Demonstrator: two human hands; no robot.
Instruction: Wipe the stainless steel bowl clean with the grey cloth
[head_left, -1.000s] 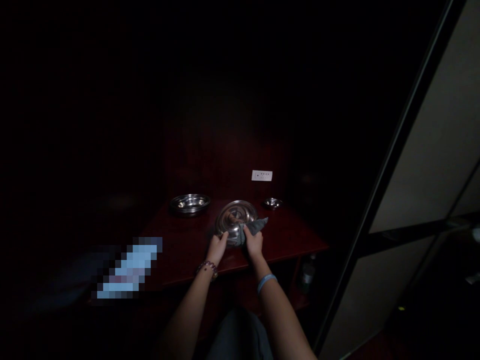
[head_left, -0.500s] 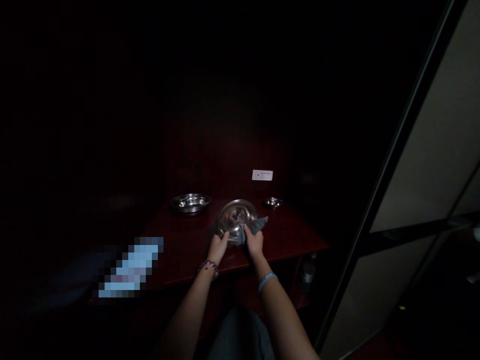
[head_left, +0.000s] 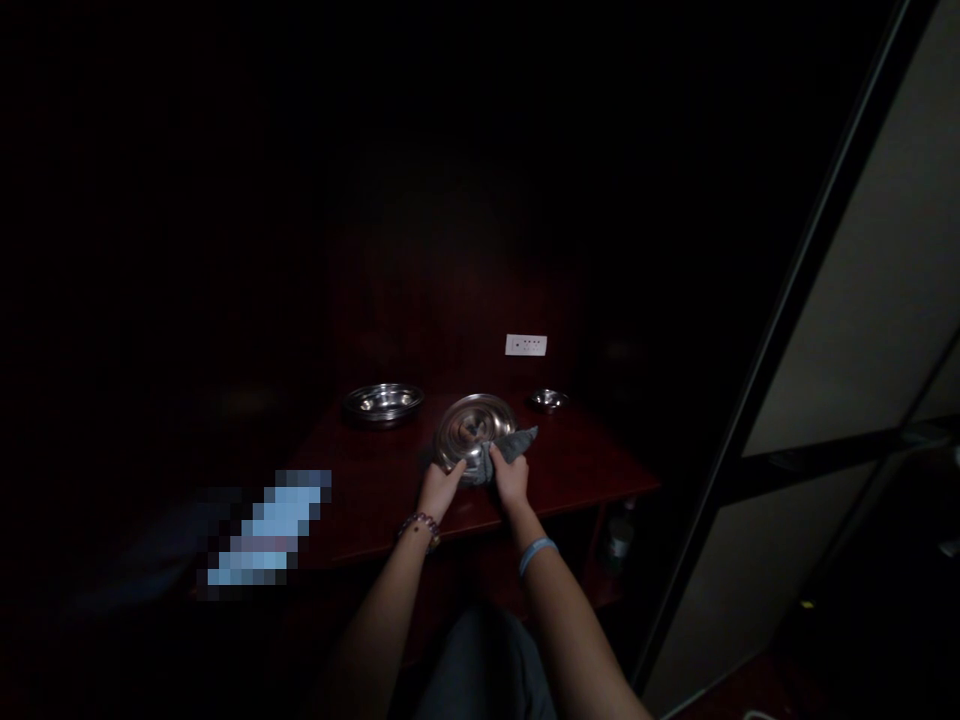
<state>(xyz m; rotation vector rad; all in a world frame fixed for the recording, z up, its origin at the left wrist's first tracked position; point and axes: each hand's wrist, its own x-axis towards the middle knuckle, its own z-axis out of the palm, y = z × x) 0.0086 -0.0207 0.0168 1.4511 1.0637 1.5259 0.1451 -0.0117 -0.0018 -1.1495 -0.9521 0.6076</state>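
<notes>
A round, shiny metal plate [head_left: 474, 428] is held up, tilted toward me, over the front of the dark red table. My left hand [head_left: 441, 488], with a beaded bracelet at the wrist, is closed on the plate's lower left rim, thumb on the inner face. At the lower right, my right hand [head_left: 510, 476] pinches a grey cloth [head_left: 517, 442] against the rim, its thumb in front. A loose corner of the cloth sticks out to the right. The fingers behind the plate are hidden.
A stack of metal plates [head_left: 383, 402] stands at the back left of the table [head_left: 592, 465], and a small metal bowl [head_left: 549, 400] at the back right. A wall socket [head_left: 526, 345] is behind. Below the tabletop stands a bottle [head_left: 619, 540]. A pixelated bright patch lies left.
My left hand has shifted slightly right along the rim, its thumb closer to the cloth. The plate stays held in nearly the same place, and the view has moved a little.
</notes>
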